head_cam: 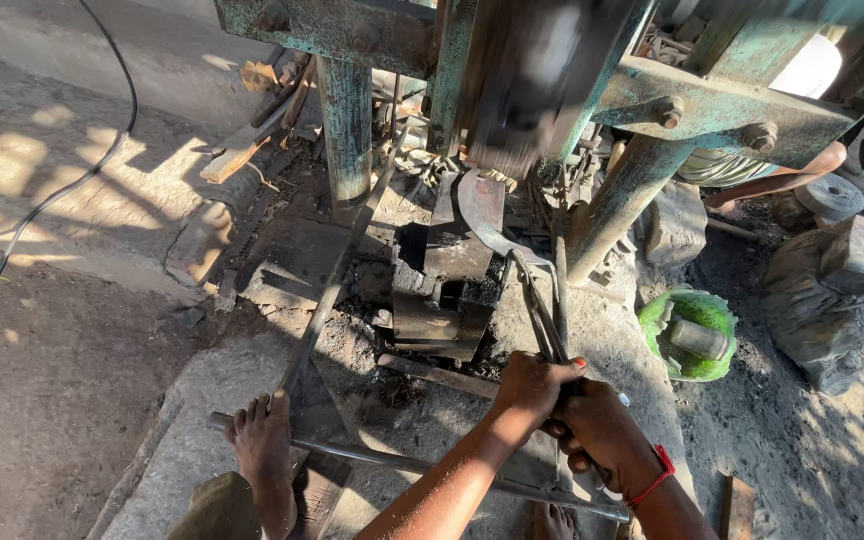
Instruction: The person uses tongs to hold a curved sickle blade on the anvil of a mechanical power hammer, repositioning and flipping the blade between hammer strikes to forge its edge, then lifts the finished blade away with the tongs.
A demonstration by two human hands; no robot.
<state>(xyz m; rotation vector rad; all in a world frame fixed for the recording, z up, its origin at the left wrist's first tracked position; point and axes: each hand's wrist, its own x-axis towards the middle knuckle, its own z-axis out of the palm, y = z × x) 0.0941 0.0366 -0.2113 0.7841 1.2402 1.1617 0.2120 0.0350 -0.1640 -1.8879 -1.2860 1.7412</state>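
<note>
Tongs (542,315) are the controlling tool at this station, and I hold them with both hands. My left hand (532,385) is clenched around the handles, and my right hand (602,435) is wrapped tight on the same handles just below it. The long reins run up from my hands to the anvil block (447,290), which I take as the reference point.

Procedure, in my judgement: keep both grips firm and the reins squeezed together so the workpiece cannot twist under the hammer head (527,90), which hangs blurred directly above the anvil block. Hold the piece flat on the block's top face, with arms extended and hands well back from the block. My bare foot (262,445) rests on the treadle bar (402,465) on the near side of the block, left of my hands; I would press it evenly so the blows come steadily.

Workpiece: a curved metal blade (482,215), grey with a dull sheen and a reddish tint, broad at its upper end and narrowing towards the tongs. It lies on top of the anvil block, at its far right edge, gripped at its narrow end by the tongs.

A green basin (692,335) sits well to the right of the block.
</note>
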